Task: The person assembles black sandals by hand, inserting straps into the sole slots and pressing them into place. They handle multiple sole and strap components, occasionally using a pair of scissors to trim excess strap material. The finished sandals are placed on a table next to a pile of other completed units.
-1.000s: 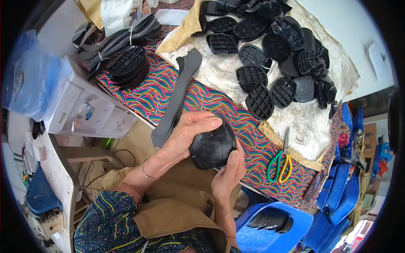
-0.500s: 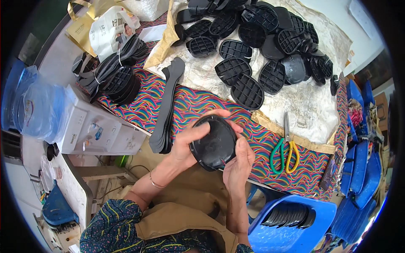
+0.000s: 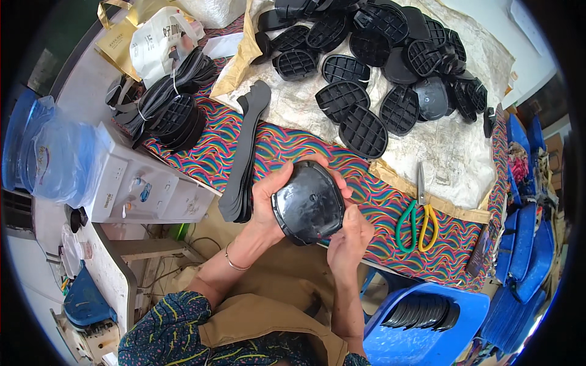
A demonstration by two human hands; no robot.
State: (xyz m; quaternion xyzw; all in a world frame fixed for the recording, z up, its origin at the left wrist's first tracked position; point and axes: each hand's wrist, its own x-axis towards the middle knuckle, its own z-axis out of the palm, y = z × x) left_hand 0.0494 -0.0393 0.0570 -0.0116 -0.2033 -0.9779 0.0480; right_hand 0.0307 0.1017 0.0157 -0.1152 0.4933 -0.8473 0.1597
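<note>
A glossy black rounded plastic piece [image 3: 308, 201] with a raised rim is tilted in front of me, its smooth face up. My left hand [image 3: 271, 190] grips it by the left side, fingers wrapped behind its far edge. Against the lower right rim, my right hand [image 3: 349, 239] is closed, thumb pressed over curled fingers; whatever lies between them is hidden. A stack of dark grey strips [image 3: 238, 174] lies left of the hands. Scissors [image 3: 420, 213] with green and yellow handles rest to the right on the patterned cloth [image 3: 284, 141].
Several black grid-backed pieces [image 3: 363, 132] are heaped on a whitish sheet [image 3: 452, 155]. A blue bin [image 3: 390, 348] at lower right holds a row of black pieces. Bundled black strips [image 3: 162, 100] and a water dispenser [image 3: 140, 183] stand left. Paper bags [image 3: 159, 46] are behind.
The black piece has turned a little in my hands, showing more of its smooth face. My left thumb has slid off that face to its edge. My right fingers have curled tighter.
</note>
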